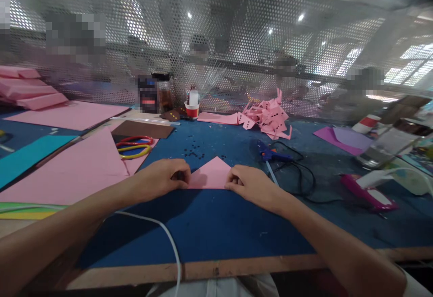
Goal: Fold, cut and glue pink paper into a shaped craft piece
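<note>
A piece of pink paper [213,174], folded to a triangle with its point away from me, lies flat on the blue table mat [216,225]. My left hand [172,175] grips its left corner between curled fingers and thumb. At the opposite corner, my right hand [250,184] pinches the paper in the same way. The straight folded edge runs between both hands, facing me. Just beyond the paper are small dark punched dots [194,152]. The fingers hide both corner tips.
Pink sheets [74,166] and scissors with red and yellow handles [135,147] are at left. A blue glue gun [274,153] with a black cord and a magenta-and-white tool [368,193] lie right. Punched pink pieces [267,116] pile up near a perforated metal screen [216,26]. A white cable [169,238] crosses the front edge.
</note>
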A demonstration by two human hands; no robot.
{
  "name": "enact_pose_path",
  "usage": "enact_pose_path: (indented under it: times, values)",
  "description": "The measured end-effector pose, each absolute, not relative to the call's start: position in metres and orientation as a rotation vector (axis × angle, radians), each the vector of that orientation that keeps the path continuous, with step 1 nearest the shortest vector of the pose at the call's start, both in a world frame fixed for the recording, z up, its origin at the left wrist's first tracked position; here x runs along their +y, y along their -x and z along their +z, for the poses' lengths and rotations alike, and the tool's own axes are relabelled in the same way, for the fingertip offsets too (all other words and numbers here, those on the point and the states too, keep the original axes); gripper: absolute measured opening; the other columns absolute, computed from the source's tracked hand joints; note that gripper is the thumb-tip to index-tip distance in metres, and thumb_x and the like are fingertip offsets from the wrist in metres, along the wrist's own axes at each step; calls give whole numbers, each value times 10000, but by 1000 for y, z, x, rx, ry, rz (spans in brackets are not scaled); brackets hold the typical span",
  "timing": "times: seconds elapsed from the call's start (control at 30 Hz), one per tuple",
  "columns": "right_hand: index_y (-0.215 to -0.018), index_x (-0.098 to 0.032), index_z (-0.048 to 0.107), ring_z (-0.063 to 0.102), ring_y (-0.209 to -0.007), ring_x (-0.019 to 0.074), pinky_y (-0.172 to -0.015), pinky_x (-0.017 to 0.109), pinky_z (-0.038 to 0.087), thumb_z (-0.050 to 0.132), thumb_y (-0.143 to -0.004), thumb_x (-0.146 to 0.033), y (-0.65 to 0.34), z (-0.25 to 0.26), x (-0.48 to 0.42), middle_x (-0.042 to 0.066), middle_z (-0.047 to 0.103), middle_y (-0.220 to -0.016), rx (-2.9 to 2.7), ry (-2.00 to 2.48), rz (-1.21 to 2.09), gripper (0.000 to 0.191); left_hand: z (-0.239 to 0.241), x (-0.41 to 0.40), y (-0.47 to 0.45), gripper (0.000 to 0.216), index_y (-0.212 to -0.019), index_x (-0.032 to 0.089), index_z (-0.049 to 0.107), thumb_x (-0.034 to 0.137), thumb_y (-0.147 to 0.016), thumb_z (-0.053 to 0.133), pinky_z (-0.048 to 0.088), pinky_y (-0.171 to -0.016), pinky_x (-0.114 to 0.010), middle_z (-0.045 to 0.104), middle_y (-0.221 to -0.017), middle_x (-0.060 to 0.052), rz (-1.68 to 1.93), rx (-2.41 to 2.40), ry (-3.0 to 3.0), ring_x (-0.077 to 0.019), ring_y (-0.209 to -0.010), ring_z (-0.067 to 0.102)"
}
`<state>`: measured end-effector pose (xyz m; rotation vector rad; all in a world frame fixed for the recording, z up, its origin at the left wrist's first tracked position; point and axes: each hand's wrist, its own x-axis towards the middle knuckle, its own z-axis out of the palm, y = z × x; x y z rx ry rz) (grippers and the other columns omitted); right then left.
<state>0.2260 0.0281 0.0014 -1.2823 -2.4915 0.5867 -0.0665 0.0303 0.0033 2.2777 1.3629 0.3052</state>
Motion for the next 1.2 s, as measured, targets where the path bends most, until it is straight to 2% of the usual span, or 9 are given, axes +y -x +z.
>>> enact_pose_path:
  times: [0.23,0.5,0.6,0.83,0.97,1.1,1.2]
  values:
    - [-909,-176,700,603,-769,139,-682,251,381,665,-903,-255,-225,1,30,18,696,-876,-2497,1286,594,86,3,32,66,71,-847,216,698,242,-835,633,406,-700,-239,684,-818,29,305,1308,-2291,-158,-778,609]
    - [-915,-180,705,605,-772,140,-686,251,386,668,-900,-246,-226,2,29,20,700,-881,-2497,1297,618,77,-4,24,64,184,-869,219,688,102,-888,547,410,-816,-236,656,-923,10,386,1170,-2558,-146,-916,611]
    - [-905,-181,704,604,-773,141,-685,251,382,672,-898,-247,-225,1,29,19,699,-878,-2493,1295,601,74,-6,19,62,226,-898,218,673,78,-921,497,417,-814,-242,651,-950,3,338,1213,-2635,-144,-918,622]
    - [-905,-178,704,608,-770,141,-679,250,381,671,-897,-248,-224,2,29,17,700,-877,-2491,1309,599,77,-9,7,58,322,-1132,240,649,116,-994,387,458,-809,-299,643,-1037,-37,203,1218,-2822,-193,-960,640]
    - [-904,-177,701,603,-759,140,-674,250,379,667,-900,-253,-224,2,28,15,695,-864,-2498,1306,582,83,-11,1,52,372,-1191,225,625,72,-978,361,484,-859,-314,625,-1088,-60,230,1172,-2866,-199,-1005,623]
    - [-895,-178,700,604,-771,141,-682,249,383,666,-898,-250,-224,3,28,15,694,-867,-2496,1309,582,80,-15,0,47,522,-1357,301,532,19,-953,360,499,-852,-304,612,-1156,-48,249,1120,-2925,-190,-1028,604]
    - [-901,-178,699,607,-773,138,-679,246,383,661,-901,-241,-224,4,28,17,699,-878,-2493,1306,592,73,-17,0,45,567,-1370,310,527,-9,-924,383,505,-849,-319,610,-1170,-52,195,1087,-3006,-202,-1023,589]
